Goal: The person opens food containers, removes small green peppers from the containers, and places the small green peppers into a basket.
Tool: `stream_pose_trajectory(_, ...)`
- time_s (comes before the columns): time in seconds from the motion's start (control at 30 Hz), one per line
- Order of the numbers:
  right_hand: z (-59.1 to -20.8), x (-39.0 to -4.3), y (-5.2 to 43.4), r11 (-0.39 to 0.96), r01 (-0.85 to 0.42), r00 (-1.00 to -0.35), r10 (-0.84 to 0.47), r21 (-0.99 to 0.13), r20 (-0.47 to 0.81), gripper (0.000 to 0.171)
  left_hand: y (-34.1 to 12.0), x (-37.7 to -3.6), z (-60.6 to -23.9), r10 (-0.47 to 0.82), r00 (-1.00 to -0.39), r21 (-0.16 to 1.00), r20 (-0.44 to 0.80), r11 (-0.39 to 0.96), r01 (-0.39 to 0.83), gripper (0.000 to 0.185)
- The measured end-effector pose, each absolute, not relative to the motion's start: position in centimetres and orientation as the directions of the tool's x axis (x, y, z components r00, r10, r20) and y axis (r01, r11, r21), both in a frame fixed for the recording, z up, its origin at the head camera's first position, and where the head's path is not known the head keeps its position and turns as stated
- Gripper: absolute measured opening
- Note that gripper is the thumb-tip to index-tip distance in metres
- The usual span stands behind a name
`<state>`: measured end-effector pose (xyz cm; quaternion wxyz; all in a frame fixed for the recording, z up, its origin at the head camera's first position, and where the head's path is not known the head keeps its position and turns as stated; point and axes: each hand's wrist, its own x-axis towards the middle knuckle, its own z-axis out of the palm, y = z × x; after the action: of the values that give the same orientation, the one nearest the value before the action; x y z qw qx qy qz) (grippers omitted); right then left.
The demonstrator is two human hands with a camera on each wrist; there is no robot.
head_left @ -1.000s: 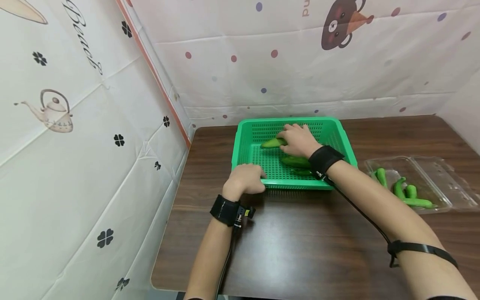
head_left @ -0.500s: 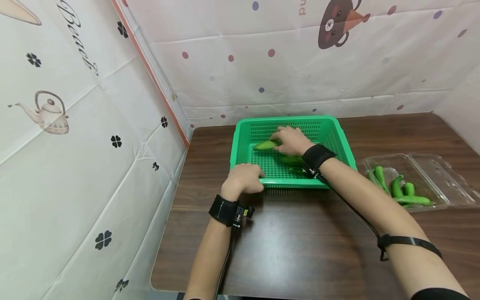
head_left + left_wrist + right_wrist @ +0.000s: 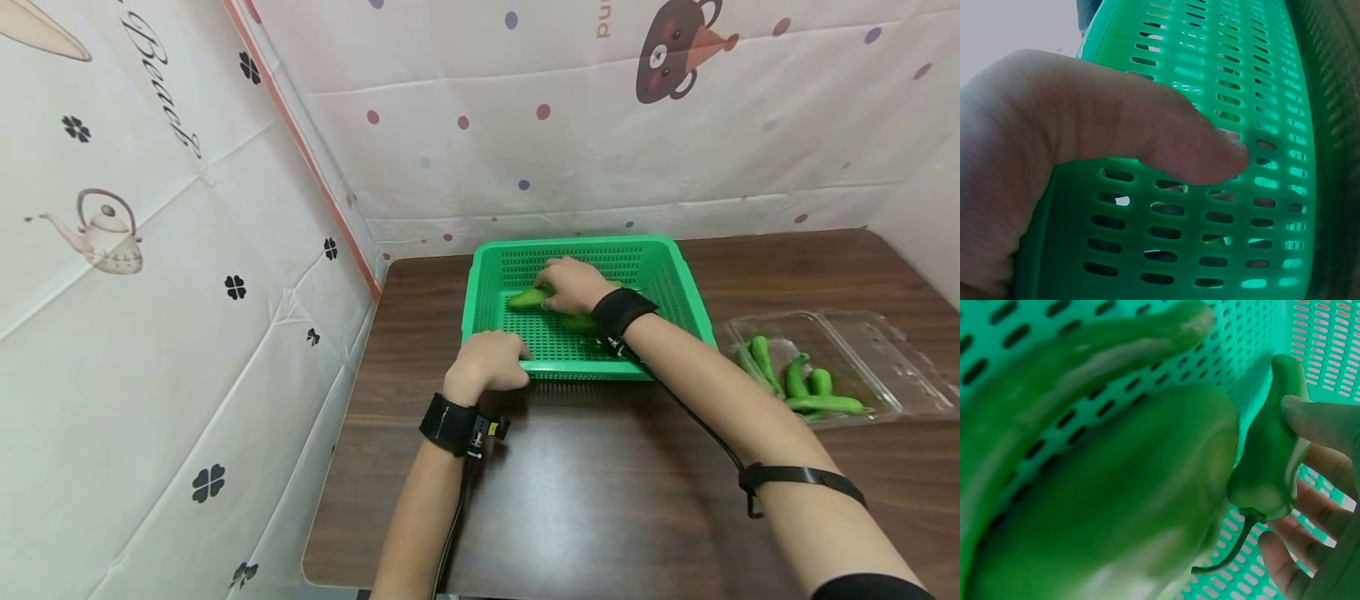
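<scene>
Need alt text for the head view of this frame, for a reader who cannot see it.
The right hand holds a green pepper inside a green perforated basket on a dark wooden table, while the left hand grips the basket's near rim. To the right, an open clear plastic container holds more green peppers.

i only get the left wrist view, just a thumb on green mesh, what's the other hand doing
Observer: The right hand is inside the green basket, holding a green pepper in its fingers.
Operator: any more peppers in there
Observer: Yes, at least two more peppers lie on the basket floor beside it.
Operator: anything outside the basket
Observer: A clear plastic clamshell with more green peppers sits on the table to the basket's right.
</scene>
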<state>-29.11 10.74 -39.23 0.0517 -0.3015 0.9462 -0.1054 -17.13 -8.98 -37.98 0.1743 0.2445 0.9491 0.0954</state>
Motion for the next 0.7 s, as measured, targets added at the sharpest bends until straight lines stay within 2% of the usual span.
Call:
stream_pose_trajectory(0.3, -40.1, -30.1, 10.0, 0.814, -0.535, -0.827, -0.559, -0.229, -0.055, 0.042, -8.7, -17.2, -37.9, 0.481, -0.822, 0.260, -0.306, 0.872, 0.414, 0.050)
stream_pose_trajectory(0.57, -39.3, -30.0, 10.6, 0.826, -0.550, -0.831, -0.556, -0.122, -0.020, 0.037, -8.7, -17.3, -38.1, 0.484, -0.821, 0.266, -0.302, 0.870, 0.415, 0.052)
stream_pose_trajectory(0.7, -39.3, -30.1, 10.7, 0.821, -0.555, -0.825, -0.564, -0.135, -0.036, 0.037, -8.8, -17.4, -38.2, 0.483, -0.822, 0.266, -0.303, 0.871, 0.414, 0.052)
